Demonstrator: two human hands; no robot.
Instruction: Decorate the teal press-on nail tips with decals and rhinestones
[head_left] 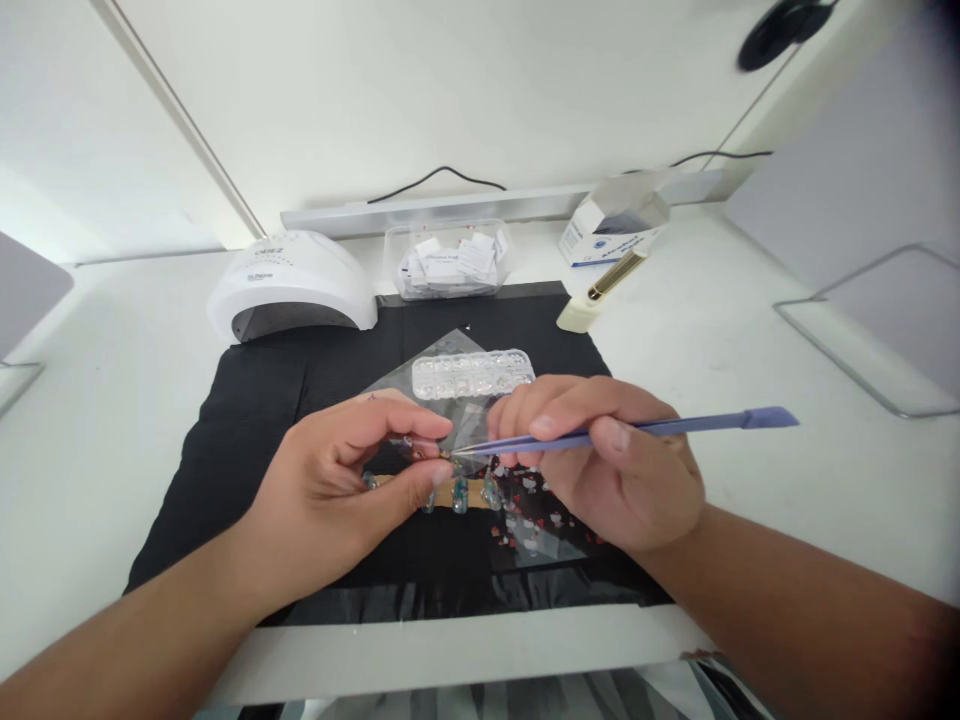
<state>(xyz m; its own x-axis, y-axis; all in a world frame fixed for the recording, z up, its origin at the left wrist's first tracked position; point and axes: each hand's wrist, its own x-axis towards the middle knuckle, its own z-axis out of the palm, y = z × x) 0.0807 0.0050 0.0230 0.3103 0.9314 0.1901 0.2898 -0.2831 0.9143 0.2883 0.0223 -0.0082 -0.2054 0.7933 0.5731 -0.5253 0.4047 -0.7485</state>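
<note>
Right hand (628, 470) grips purple tweezers (720, 421); left hand (330, 470) pinches a decorated piece (424, 452); clear case (472, 374) and white lamp (292, 270) beyond.

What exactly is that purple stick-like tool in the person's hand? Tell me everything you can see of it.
It looks like slim tweezers, bluish purple, probably coated metal, with two narrow arms tapering to fine, silvery tips. The far end flares into a flat, angled paddle. The right hand grips them between thumb and fingers, which hide part of the shaft. They lie almost level in the view, tips slightly lower, pointing at a small decorated piece in the left hand; whether they touch it is unclear.
</note>
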